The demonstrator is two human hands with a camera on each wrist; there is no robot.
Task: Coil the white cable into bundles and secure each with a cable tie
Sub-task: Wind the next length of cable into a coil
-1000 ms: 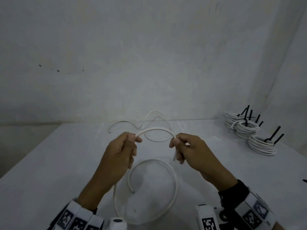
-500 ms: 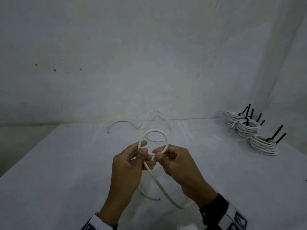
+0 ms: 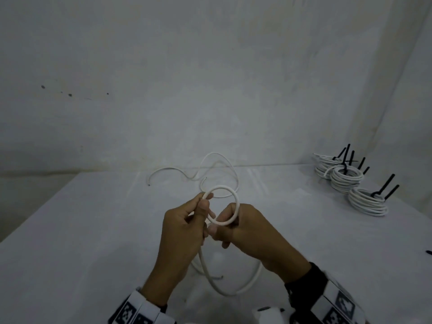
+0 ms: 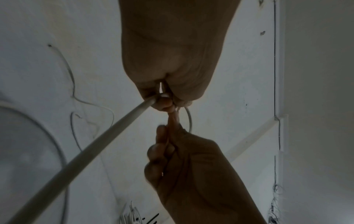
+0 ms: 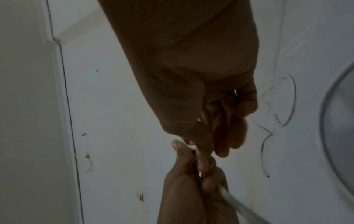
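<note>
A: Where is the white cable [image 3: 236, 202] relative to your hands?

B: One small loop of it stands just below the centre of the head view, held up between your two hands. Your left hand [image 3: 184, 228] pinches the loop's left side between thumb and forefinger; your right hand [image 3: 247, 232] has its fingers curled round the loop's lower right arc.

A: And which way does it run?

B: The loop faces you, roughly round and upright. From under your left hand the cable drops toward the bottom of the frame, sweeps in a wide curve low over the table [image 3: 70, 242], and one cut end lies near the lower centre. In the left wrist view the same cable [image 4: 99, 136] slants from the lower left corner up to the pinch.

A: How are the hands posed?

B: Both are raised above the table, knuckles toward you, fingertips nearly meeting at the middle. Neither is loose: each is clasping the cable.

A: Anything farther out?

B: A thin wire [image 3: 210, 169] lies looped at the table's far edge, and tied bundles [image 3: 346, 178] with black cable ties [image 3: 385, 187] sit at the right.
</note>
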